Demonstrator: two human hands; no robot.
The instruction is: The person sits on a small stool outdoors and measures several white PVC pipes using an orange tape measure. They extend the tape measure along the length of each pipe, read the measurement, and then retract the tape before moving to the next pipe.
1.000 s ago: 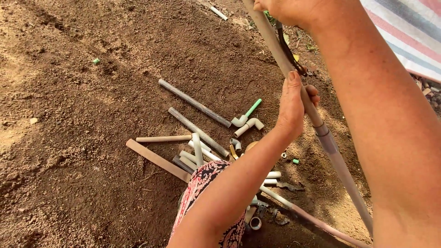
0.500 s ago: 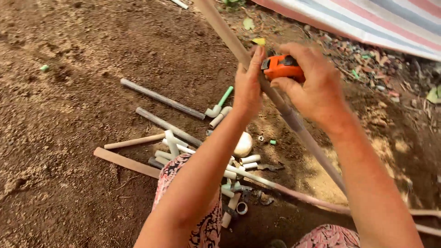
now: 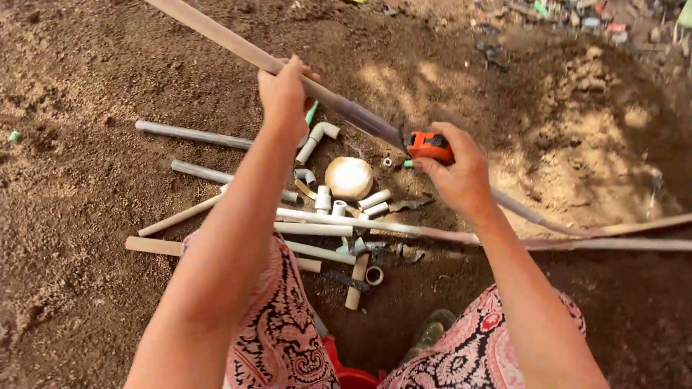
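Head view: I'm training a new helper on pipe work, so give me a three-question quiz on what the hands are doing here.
1. True or false: the left hand grips the long pipe.
2. What does the right hand hold against that pipe? A) a hammer B) an orange tape measure C) a paintbrush
3. What lies on the soil under the hands?

Key:
1. True.
2. B, the orange tape measure.
3. Cut pipe pieces, an elbow fitting and a round pale object.
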